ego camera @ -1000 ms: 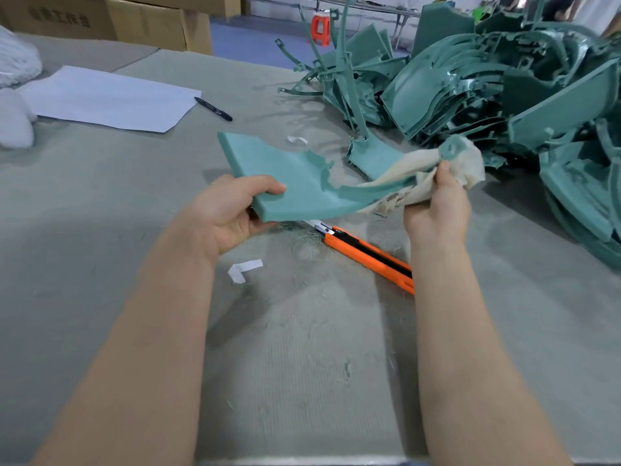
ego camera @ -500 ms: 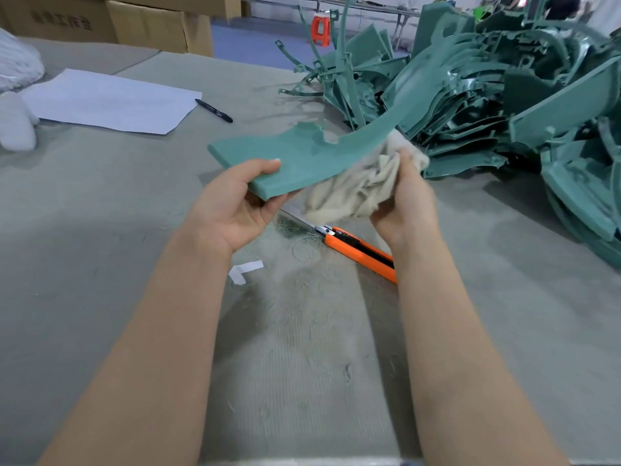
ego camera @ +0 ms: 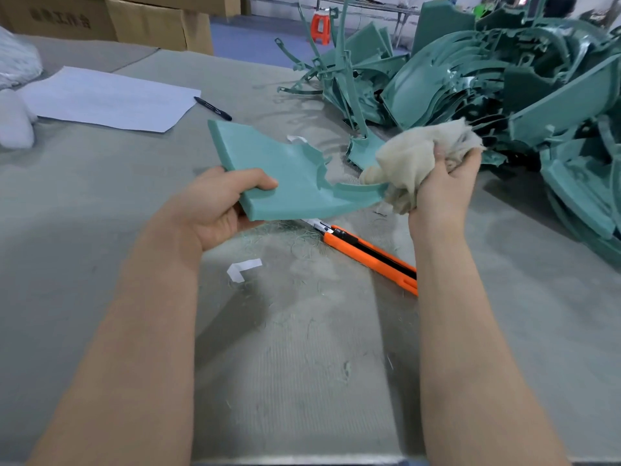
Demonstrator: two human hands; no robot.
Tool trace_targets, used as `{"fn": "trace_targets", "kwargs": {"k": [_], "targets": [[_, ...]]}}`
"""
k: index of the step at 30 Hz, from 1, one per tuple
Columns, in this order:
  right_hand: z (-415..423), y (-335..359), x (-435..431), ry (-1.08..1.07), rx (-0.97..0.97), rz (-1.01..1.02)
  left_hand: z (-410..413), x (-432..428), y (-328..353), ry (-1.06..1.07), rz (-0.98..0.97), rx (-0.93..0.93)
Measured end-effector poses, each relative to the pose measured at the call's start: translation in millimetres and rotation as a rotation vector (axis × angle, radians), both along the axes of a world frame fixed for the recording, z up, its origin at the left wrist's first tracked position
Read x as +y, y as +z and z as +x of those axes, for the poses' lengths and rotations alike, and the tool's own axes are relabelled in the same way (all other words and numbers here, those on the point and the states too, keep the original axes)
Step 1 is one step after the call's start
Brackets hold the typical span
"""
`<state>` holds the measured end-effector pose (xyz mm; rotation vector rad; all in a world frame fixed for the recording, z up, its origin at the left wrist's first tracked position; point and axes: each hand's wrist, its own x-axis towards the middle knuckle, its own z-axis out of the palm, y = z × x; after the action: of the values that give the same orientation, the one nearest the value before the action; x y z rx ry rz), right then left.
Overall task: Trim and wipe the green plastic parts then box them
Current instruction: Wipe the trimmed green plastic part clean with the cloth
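My left hand (ego camera: 218,206) grips the near left edge of a curved green plastic part (ego camera: 285,176), thumb on top, holding it above the table. My right hand (ego camera: 443,186) clutches a bunched cream cloth (ego camera: 416,156), which wraps the thin right end of that part. Beneath them an orange utility knife (ego camera: 369,253) lies on the grey table (ego camera: 302,364), blade end pointing left, among fine green shavings. A big heap of green plastic parts (ego camera: 504,89) fills the back right.
A white sheet of paper (ego camera: 107,99) and a black pen (ego camera: 213,108) lie at the back left, with white bagged material (ego camera: 13,95) at the left edge. Cardboard boxes (ego camera: 134,21) stand behind. A small white paper scrap (ego camera: 242,268) lies near the knife.
My right hand has drawn the cloth along the green part to its right end. My left hand has tilted the part, lowering its right end and showing its top face.
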<state>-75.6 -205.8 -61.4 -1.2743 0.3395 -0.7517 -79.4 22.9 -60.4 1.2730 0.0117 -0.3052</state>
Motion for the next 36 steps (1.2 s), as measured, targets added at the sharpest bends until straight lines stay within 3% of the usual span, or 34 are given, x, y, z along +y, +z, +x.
{"fn": "trace_targets", "kwargs": {"k": [4, 10, 13, 16, 19, 22, 26, 29, 33, 36], "targets": [[4.2, -6.1, -7.1, -0.156, 0.056, 0.091, -1.9, -1.3, 1.2, -0.024, 0.028, 0.015], [-1.0, -7.3, -10.6, -0.147, -0.026, 0.286, 0.6, -2.3, 0.2, 0.072, 0.086, -0.041], [-2.6, -7.4, -17.4, -0.188, 0.054, 0.346, 2.2, -1.1, 0.4, 0.171, 0.085, -0.09], [-4.2, -4.3, -11.7, 0.121, 0.047, 0.452, 3.4, -1.1, 0.8, 0.223, 0.086, -0.124], [-6.2, 0.5, 0.3, 0.354, 0.097, 0.246, 3.7, -2.1, 0.7, 0.268, 0.073, -0.145], [-5.2, 0.7, 1.4, 0.251, 0.152, 0.119, 3.9, 1.4, 2.3, 0.298, 0.057, -0.161], [-9.5, 2.5, -12.4, -0.103, -0.084, 0.361, 1.5, -0.4, 2.1, 0.205, 0.128, -0.176], [-8.8, -0.8, -21.3, -0.172, -0.146, 0.393, -1.8, -4.9, 1.9, 0.096, 0.176, -0.159], [-4.6, -1.6, -15.7, 0.029, -0.06, 0.124, -2.2, 2.8, 3.5, 0.107, 0.192, -0.168], [-1.5, -3.5, -14.0, -0.097, 0.07, -0.084, -3.5, 6.7, 2.9, 0.091, 0.219, -0.201]]}}
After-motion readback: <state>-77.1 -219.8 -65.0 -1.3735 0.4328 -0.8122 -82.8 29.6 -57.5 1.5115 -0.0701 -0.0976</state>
